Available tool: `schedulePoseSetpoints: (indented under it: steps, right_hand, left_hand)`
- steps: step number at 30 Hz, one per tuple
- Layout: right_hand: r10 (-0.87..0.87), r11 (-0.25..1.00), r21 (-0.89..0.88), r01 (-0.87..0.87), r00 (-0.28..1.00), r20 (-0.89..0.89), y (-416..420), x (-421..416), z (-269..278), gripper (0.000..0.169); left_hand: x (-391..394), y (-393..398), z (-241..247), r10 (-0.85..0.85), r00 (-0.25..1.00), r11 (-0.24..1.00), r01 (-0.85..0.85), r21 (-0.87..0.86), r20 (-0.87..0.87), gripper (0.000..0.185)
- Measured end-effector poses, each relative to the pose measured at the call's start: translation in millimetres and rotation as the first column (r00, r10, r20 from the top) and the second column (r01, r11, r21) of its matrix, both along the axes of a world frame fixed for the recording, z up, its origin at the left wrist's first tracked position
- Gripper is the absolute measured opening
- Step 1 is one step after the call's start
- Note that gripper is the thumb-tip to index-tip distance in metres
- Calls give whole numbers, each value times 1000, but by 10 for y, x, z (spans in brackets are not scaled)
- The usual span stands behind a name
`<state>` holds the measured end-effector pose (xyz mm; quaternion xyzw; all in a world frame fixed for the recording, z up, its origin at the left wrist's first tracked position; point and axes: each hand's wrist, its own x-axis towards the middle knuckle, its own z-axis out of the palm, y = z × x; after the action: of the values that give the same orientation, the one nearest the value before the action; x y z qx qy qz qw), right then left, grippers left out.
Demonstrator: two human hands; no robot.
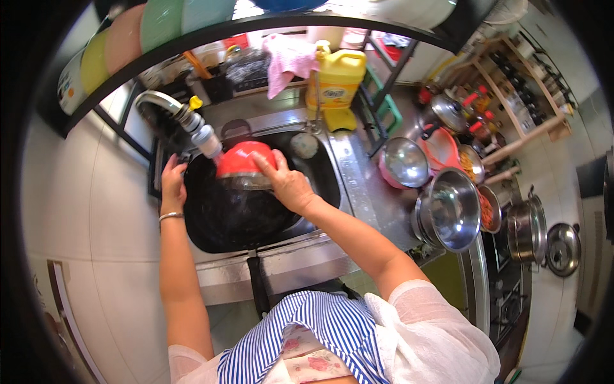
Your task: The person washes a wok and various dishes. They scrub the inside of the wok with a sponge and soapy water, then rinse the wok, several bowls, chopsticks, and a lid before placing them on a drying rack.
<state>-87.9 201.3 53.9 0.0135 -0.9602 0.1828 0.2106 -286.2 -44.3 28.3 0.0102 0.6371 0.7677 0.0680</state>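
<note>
My right hand grips a red bowl, tilted with its rim downward, over a large black wok in the sink. Just left of the bowl is the white filter nozzle of the faucet, and water seems to run from it onto the bowl. My left hand, with a bangle at the wrist, is raised at the wok's left edge beside the faucet; its fingertips are near the faucet's base, and whether they touch anything is unclear. A whitish round scrubber lies at the back right of the sink.
The wok's black handle juts over the counter edge towards me. A yellow detergent jug and a pink cloth are behind the sink. Steel bowls crowd the right counter, near a steel pot. A black rack spans above.
</note>
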Motion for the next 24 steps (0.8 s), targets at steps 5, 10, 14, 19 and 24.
schedulePoseSetpoints:
  steps: [5,10,14,19,24]
  right_hand:
    - [81,962,272,-36,984,-156,104,178,250,64]
    - [133,936,347,-60,972,-191,238,431,736,65]
    - [130,880,471,60,924,-361,555,682,1523,57]
    - [129,795,539,278,790,-599,876,827,2867,59]
    - [236,735,574,360,658,-715,1104,353,3757,58]
  left_hand:
    - [-133,-32,-75,120,987,991,-112,-78,103,64]
    - [-231,-56,-151,-19,987,1000,19,-2,157,62]
    - [-137,59,-79,21,994,993,-8,-121,110,62]
    - [-74,196,-59,3,995,996,6,-91,104,62]
    - [-139,17,-109,22,997,995,-14,-102,70,60]
